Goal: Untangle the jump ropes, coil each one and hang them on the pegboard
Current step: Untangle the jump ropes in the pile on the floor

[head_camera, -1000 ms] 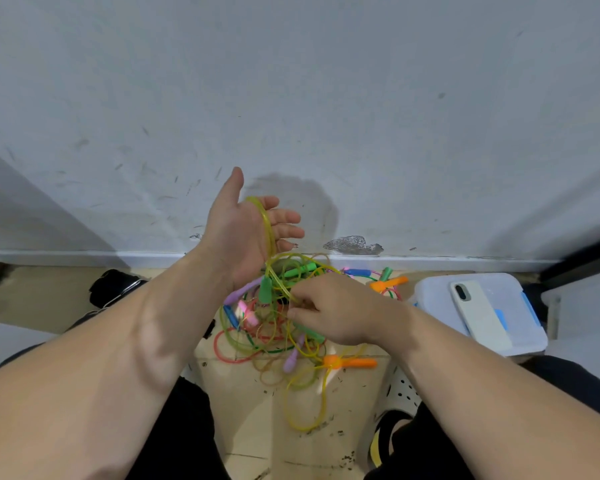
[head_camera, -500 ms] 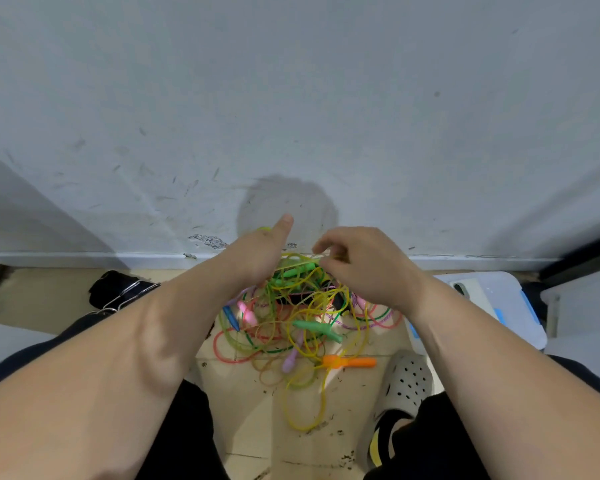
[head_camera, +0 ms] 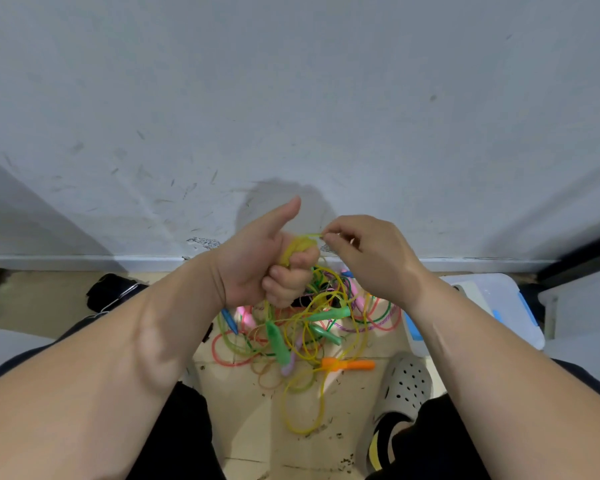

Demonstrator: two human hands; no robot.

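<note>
Progress: sitting early in the job, judging by the floor; no rope hung, no pegboard showing anywhere in view.
Tangle point(head_camera: 309, 327): sprawling on the floor tiles between the knees, just in front of the wall point(head_camera: 291, 98); yellow, green, pink, orange and purple cords crossing one another, most of it waiting to be sorted.
Storage box point(head_camera: 499, 306): resting off to the right on the floor, playing no part right now.
Left hand point(head_camera: 257, 268): curling shut into a fist, thumb sticking up, clamping a bunch of yellow rope point(head_camera: 297, 249) turns against the palm.
Right hand point(head_camera: 368, 258): pinching closed at the fingertips on the yellow strand just beside the left fist, remaining fingers folding loosely.
Coil: forming on the left hand, probably only a few turns so far; long yellow loops trailing down into the pile and running out toward the near tiles.
Green handles point(head_camera: 278, 341): lying in the middle of the pile, knotted among yellow loops.
Orange handle point(head_camera: 350, 364): lying at the near right edge of the pile, untouched.
Remaining: freeing the yellow rope, finishing its coil, repeating for every other colour, then hanging.
</note>
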